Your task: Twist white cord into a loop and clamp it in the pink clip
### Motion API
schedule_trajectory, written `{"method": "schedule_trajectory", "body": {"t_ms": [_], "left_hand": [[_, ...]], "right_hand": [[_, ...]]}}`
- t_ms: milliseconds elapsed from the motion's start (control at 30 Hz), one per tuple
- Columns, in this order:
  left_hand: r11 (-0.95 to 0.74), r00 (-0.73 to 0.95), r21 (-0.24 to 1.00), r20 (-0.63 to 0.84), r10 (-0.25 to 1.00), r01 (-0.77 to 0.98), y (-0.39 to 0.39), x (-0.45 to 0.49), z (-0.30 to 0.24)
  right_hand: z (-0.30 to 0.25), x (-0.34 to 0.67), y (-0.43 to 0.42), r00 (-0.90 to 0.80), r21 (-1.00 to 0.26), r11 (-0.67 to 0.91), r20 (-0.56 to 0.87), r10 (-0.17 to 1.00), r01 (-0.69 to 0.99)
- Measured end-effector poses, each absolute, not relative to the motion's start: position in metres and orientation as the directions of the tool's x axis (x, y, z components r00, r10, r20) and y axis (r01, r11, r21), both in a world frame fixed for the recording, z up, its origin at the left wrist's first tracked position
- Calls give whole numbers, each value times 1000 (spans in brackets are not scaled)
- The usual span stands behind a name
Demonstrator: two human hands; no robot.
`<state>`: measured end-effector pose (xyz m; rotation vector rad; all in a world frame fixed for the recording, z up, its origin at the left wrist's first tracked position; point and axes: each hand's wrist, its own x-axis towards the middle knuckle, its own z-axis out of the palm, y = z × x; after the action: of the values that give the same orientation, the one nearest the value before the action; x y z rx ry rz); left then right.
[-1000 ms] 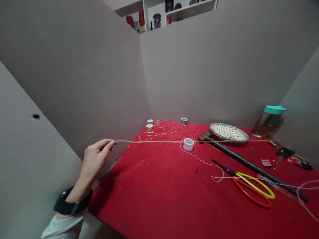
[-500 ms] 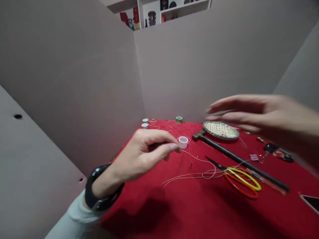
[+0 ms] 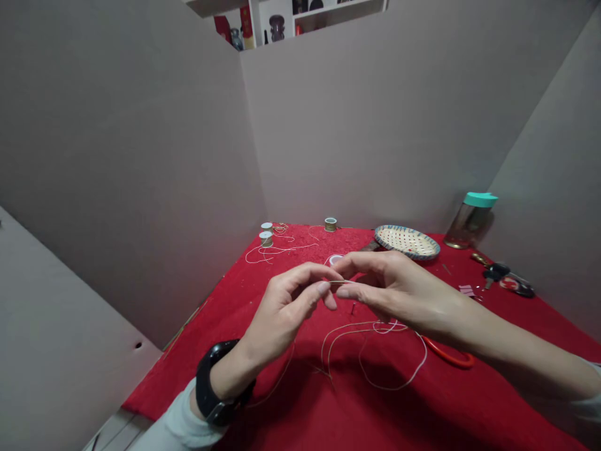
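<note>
My left hand (image 3: pixel 286 310) and my right hand (image 3: pixel 389 288) meet above the middle of the red cloth (image 3: pixel 263 382). Both pinch a thin tan thread (image 3: pixel 334 283) between thumb and fingertips, the two pinches almost touching. Loose loops of that thread (image 3: pixel 375 363) hang down and lie on the cloth under my hands. A black watch (image 3: pixel 213 391) sits on my left wrist. A small white spool (image 3: pixel 335 258) stands just behind my fingers, partly hidden.
At the back stand small spools (image 3: pixel 266 238) (image 3: pixel 330 223) with loose thread, a woven dish (image 3: pixel 406 242) and a teal-lidded jar (image 3: pixel 470 219). Keys (image 3: pixel 504 279) lie at the right. Red scissor handle (image 3: pixel 448 357) shows under my right forearm. Grey partition walls enclose the table.
My left hand came in from the table's left edge and my right hand swung in from the right; both now pinch the thread together. The taut thread fell slack into loops.
</note>
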<state>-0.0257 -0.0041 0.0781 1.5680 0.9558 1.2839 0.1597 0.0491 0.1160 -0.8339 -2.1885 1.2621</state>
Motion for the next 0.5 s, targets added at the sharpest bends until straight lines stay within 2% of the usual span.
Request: {"method": "schedule_trajectory", "body": {"t_ms": [133,267,367,500], "left_hand": [[-181,227,980,196,954,-87,0,-29,62],[-46,359,990,92,929,-136,4,-32,52],[42,454,990,24,891,-133,4,-30,50],[101,509,991,-43,859,-86,-2,-28,51]], "right_hand": [[109,167,53,-649,-882,389,135,749,267],[114,175,48,-658,-865,422,152,737,272],[120,180,44,-677,-855,429,132,724,292],[127,191,41,-613,-841,434,164,773,322]]}}
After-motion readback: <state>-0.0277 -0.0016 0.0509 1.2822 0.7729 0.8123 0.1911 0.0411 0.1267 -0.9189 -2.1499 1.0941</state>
